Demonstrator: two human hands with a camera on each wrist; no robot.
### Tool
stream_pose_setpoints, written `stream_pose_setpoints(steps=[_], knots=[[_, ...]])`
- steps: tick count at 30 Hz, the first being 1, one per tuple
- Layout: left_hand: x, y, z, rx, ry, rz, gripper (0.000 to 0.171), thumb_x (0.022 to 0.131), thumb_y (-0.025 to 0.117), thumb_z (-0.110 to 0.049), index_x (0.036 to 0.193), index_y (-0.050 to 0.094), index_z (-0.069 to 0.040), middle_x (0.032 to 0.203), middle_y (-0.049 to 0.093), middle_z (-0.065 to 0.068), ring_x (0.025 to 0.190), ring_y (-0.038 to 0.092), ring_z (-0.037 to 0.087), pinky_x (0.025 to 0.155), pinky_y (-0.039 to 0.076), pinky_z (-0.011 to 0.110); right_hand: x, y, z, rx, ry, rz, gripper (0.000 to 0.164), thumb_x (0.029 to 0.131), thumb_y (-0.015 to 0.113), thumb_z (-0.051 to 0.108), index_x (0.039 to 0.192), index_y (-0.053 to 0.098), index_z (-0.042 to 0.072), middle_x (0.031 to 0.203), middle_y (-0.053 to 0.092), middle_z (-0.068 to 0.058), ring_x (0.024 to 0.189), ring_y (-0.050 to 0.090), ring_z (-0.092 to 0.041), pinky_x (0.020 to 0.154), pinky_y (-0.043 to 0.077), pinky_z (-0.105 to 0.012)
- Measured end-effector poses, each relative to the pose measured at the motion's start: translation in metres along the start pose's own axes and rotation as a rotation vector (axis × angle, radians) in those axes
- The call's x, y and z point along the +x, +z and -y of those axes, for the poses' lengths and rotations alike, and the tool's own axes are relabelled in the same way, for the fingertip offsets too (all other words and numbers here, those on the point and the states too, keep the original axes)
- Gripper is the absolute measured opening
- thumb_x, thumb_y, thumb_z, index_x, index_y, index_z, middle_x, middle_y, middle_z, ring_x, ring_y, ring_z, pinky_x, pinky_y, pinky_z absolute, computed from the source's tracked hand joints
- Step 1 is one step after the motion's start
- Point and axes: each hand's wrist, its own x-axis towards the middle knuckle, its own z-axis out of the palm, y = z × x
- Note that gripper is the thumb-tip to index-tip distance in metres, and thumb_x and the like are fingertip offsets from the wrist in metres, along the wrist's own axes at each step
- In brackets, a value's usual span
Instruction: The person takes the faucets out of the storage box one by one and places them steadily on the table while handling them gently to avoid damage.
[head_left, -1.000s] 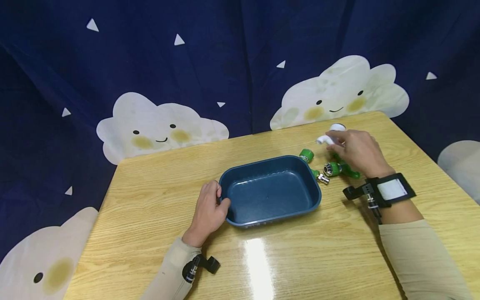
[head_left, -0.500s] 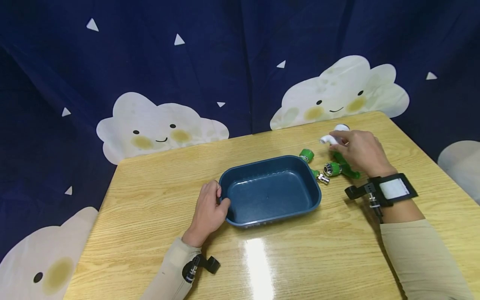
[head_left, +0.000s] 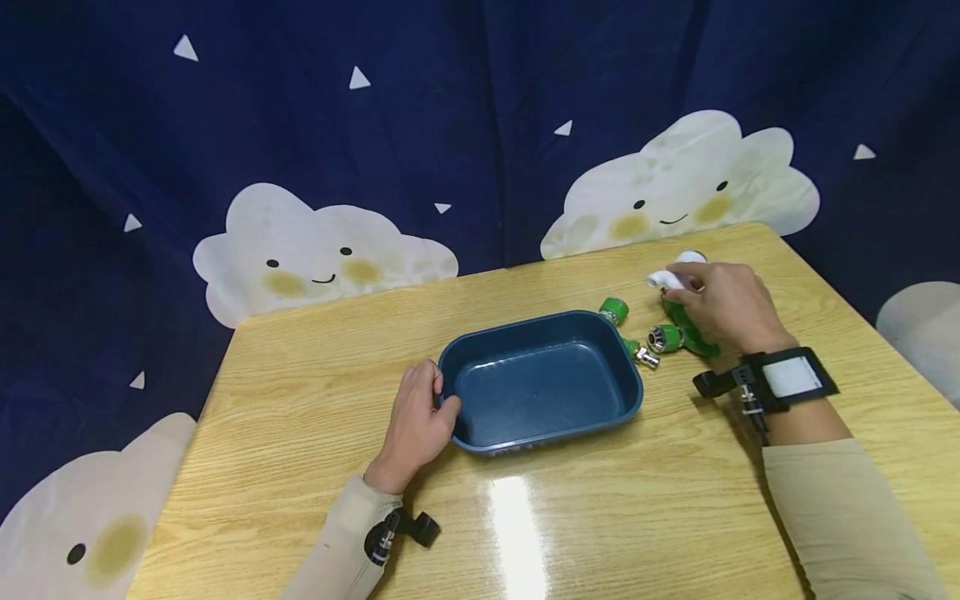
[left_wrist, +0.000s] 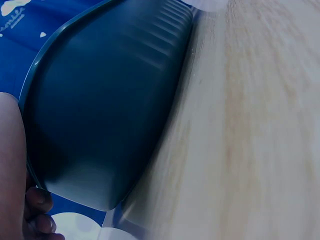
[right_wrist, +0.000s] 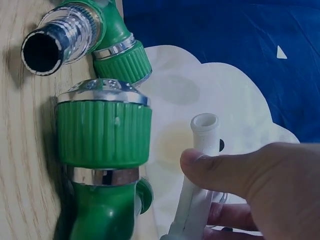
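My left hand (head_left: 416, 417) grips the left end of the dark blue plastic tub (head_left: 534, 394), its thumb over the rim; the left wrist view shows the tub's outer wall (left_wrist: 105, 95) and a few fingertips. Farther right, my right hand (head_left: 727, 304) pinches a white plastic tube-like piece (head_left: 662, 280) with a bent, hollow tip and a wider round end. Thumb and fingers hold its tube in the right wrist view, where the open tip (right_wrist: 205, 121) points up. Below that hand lies a green fitting with a chrome collar (head_left: 666, 337), partly hidden.
Against the tub's right end lie a green-capped fitting (head_left: 613, 311) and a green piece with a metal threaded nozzle (head_left: 645, 357). All rest on a wooden table (head_left: 315, 392). Behind it hangs a dark blue curtain (head_left: 420, 108) with cloud prints.
My right hand has shifted slightly to the right with the white piece, uncovering a little more of the green fitting below. The left hand and the tub have stayed put.
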Motion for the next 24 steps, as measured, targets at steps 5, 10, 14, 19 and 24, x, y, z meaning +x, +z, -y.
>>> stream_pose_setpoints(steps=[5, 10, 14, 19, 24], knots=[[0.0, 0.0, -0.001, 0.002, -0.002, 0.003, 0.015, 0.08, 0.057, -0.007, 0.081, 0.042, -0.01, 0.074, 0.036, 0.0, 0.077, 0.037, 0.016, 0.07, 0.029, 0.028, 0.0, 0.001, -0.002, -0.004, 0.028, -0.01, 0.05, 0.095, 0.073, 0.034, 0.139, 0.065, 0.013, 0.09, 0.067, -0.015, 0.071, 0.051, -0.028, 0.057, 0.032, -0.036], [0.0, -0.001, -0.002, 0.002, -0.013, 0.006, 0.015, 0.08, 0.056, -0.008, 0.081, 0.042, -0.01, 0.075, 0.036, 0.0, 0.076, 0.036, 0.016, 0.069, 0.028, 0.028, 0.001, 0.001, -0.006, -0.01, 0.025, -0.021, 0.05, 0.093, 0.075, 0.032, 0.138, 0.066, 0.012, 0.093, 0.07, -0.016, 0.076, 0.054, -0.03, 0.059, 0.033, -0.036], [0.0, -0.001, -0.003, -0.005, -0.016, 0.005, 0.014, 0.08, 0.056, -0.008, 0.081, 0.042, -0.01, 0.075, 0.036, 0.0, 0.075, 0.036, 0.016, 0.069, 0.028, 0.028, 0.002, 0.001, -0.008, -0.007, 0.016, -0.027, 0.049, 0.093, 0.076, 0.03, 0.137, 0.066, 0.01, 0.092, 0.07, -0.017, 0.075, 0.054, -0.03, 0.059, 0.033, -0.036], [0.001, -0.002, -0.003, -0.005, -0.014, 0.009, 0.013, 0.08, 0.056, -0.008, 0.082, 0.043, -0.008, 0.075, 0.036, 0.001, 0.076, 0.036, 0.016, 0.07, 0.029, 0.028, 0.002, 0.002, -0.011, -0.01, 0.014, -0.024, 0.05, 0.093, 0.076, 0.029, 0.137, 0.066, 0.009, 0.091, 0.069, -0.017, 0.071, 0.052, -0.029, 0.057, 0.032, -0.036], [0.001, -0.002, -0.002, -0.001, -0.01, 0.009, 0.012, 0.08, 0.057, -0.008, 0.082, 0.045, -0.006, 0.074, 0.037, 0.001, 0.077, 0.036, 0.017, 0.071, 0.028, 0.028, 0.002, 0.002, -0.015, -0.021, 0.023, -0.017, 0.049, 0.093, 0.074, 0.031, 0.137, 0.066, 0.009, 0.093, 0.069, -0.017, 0.076, 0.054, -0.031, 0.057, 0.033, -0.035]])
